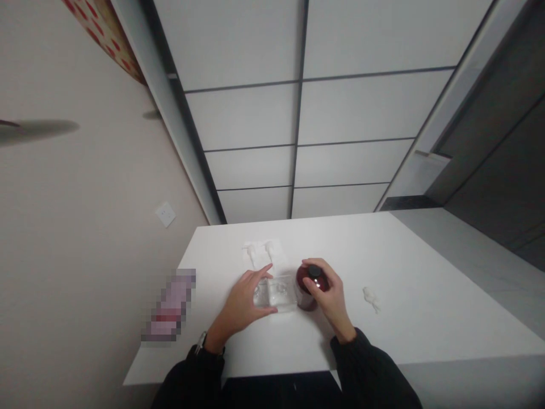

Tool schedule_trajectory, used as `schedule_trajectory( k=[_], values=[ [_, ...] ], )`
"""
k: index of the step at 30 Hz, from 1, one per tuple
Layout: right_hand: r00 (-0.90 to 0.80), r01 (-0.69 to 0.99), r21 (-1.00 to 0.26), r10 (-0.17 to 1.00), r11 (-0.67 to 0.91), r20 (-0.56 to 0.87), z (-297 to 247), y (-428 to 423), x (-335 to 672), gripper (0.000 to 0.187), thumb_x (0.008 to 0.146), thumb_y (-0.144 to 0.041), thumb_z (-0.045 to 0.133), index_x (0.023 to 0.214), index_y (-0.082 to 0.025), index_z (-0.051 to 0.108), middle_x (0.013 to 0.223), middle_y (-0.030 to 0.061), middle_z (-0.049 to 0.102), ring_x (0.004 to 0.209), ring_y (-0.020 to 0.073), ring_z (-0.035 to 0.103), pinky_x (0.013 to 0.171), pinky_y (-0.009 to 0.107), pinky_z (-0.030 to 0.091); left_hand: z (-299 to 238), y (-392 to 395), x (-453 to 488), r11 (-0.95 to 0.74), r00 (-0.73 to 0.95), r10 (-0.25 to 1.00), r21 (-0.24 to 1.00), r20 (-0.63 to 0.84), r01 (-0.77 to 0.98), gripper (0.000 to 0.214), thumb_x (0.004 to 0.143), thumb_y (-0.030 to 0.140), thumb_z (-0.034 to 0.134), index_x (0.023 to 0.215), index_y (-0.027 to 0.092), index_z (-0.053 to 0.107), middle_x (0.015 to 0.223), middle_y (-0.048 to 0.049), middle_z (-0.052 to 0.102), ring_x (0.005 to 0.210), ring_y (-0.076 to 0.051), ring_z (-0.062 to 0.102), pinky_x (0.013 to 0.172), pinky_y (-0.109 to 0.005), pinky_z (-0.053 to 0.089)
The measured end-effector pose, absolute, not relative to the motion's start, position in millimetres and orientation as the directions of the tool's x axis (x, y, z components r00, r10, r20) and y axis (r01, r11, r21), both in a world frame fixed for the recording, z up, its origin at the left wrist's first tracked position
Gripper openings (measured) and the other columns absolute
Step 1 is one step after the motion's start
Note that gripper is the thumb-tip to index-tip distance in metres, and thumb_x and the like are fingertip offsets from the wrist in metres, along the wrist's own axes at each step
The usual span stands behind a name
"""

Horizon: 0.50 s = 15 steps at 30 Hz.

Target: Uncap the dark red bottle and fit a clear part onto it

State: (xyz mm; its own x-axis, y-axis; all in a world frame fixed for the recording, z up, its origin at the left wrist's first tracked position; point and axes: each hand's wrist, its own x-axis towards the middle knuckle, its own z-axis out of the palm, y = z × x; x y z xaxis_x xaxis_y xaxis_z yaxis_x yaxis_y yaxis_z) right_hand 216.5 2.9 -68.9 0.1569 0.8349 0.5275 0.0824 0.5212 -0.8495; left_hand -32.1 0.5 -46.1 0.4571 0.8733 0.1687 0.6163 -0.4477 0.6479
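Observation:
A dark red bottle [305, 287] with a black cap stands on the white table [409, 284]. My right hand [330, 292] is wrapped around it, thumb and fingers at the cap. My left hand [247, 301] rests on a clear plastic tray [279, 292] lying just left of the bottle, fingers spread over its left end. Behind the tray lie two white pump heads [260, 251] on a clear sheet. A small white pump part [371, 298] lies on the table to the right of my right hand.
A wall with a white socket [166, 215] runs along the table's left side. A blurred pink and red object [170, 307] sits at the table's left edge. Grey floor and dark cabinets lie to the right.

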Motion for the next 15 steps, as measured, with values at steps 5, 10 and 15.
schedule_trajectory(
  k=[5, 10, 15],
  values=[
    [0.175, 0.076, -0.838, 0.820, 0.541, 0.545, -67.5, 3.2, 216.8, 0.024, 0.093, -0.044, 0.074, 0.110, -0.026, 0.069, 0.101, 0.0051, 0.077, 0.103, 0.0263, 0.073, 0.095, 0.041, 0.057, -47.3, 1.1, -32.0, -0.458, 0.462, 0.869, 0.639, 0.176, 0.618, 0.098, 0.076, 0.031, 0.093, 0.160, 0.029, 0.042, 0.136, -0.0074, 0.071, 0.123, -0.032, 0.062, 0.112, -0.051, 0.048],
    [0.146, 0.100, -0.833, 0.820, 0.544, 0.553, -65.9, 2.2, 219.2, 0.030, 0.100, -0.052, 0.064, 0.110, -0.026, 0.076, 0.102, 0.0070, 0.079, 0.098, 0.0270, 0.074, 0.090, 0.041, 0.057, -48.2, 1.0, -32.5, -0.462, 0.463, 0.868, 0.637, 0.182, 0.617, 0.098, 0.076, 0.033, 0.093, 0.160, 0.029, 0.042, 0.136, -0.0077, 0.071, 0.124, -0.032, 0.062, 0.112, -0.051, 0.048],
    [0.202, 0.095, -0.820, 0.796, 0.564, 0.571, -72.5, 3.6, 217.5, 0.034, 0.103, -0.058, 0.059, 0.109, -0.027, 0.071, 0.101, 0.0059, 0.080, 0.099, 0.0273, 0.076, 0.099, 0.047, 0.056, -47.1, 1.2, -32.9, -0.458, 0.462, 0.869, 0.639, 0.176, 0.618, 0.097, 0.076, 0.033, 0.093, 0.160, 0.029, 0.043, 0.136, -0.0076, 0.071, 0.124, -0.033, 0.062, 0.112, -0.051, 0.048]
  ],
)
